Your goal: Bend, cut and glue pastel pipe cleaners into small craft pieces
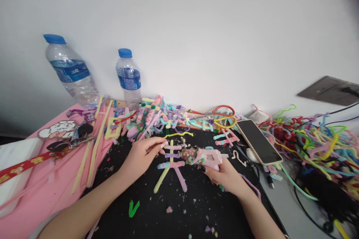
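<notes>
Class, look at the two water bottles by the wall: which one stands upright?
The smaller right bottle stands upright, near the pipe-cleaner pile. The larger left bottle leans, its cap tipped leftward.

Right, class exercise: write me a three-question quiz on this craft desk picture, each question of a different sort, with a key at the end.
1. True or false: the right hand holds a pink glue gun.
2. Multiple choice: what do the left hand's fingertips touch? A) the phone B) the pipe-cleaner figure on the black mat C) the scissors
3. Fill in: the two water bottles by the wall have ____ caps.

Key
1. True; its nozzle points left towards the pipe-cleaner figure.
2. B; the phone and the red-handled scissors lie untouched, further right.
3. Blue, on both the larger bottle and the smaller bottle.
</notes>
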